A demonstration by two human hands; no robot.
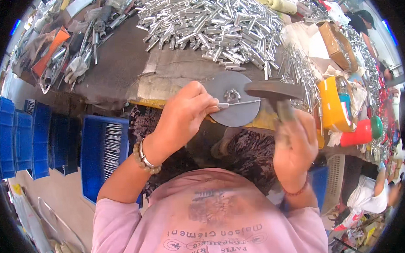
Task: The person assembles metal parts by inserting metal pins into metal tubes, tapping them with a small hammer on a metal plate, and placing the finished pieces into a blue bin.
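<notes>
My left hand (183, 110) pinches a short silver metal sleeve (222, 105) at the near-left side of a round grey metal plate (235, 119). From the sleeve a thin metal rod (246, 102) runs to the right across the plate. A small shiny metal piece (231, 95) sits at the plate's middle, just beyond the rod. My right hand (297, 145) is closed round the handle of a hammer (275, 90), blurred by motion. The dark hammer head hangs raised at the plate's right edge, overlapping it in view.
Silver metal sleeves (212, 26) lie heaped at the back, with thin rods (297, 72) piled to their right. A yellow container (333, 105) and a red container (355, 132) stand at right. Below the bench at left, a blue bin (91, 148) holds rods. Another person (369, 196) works far right.
</notes>
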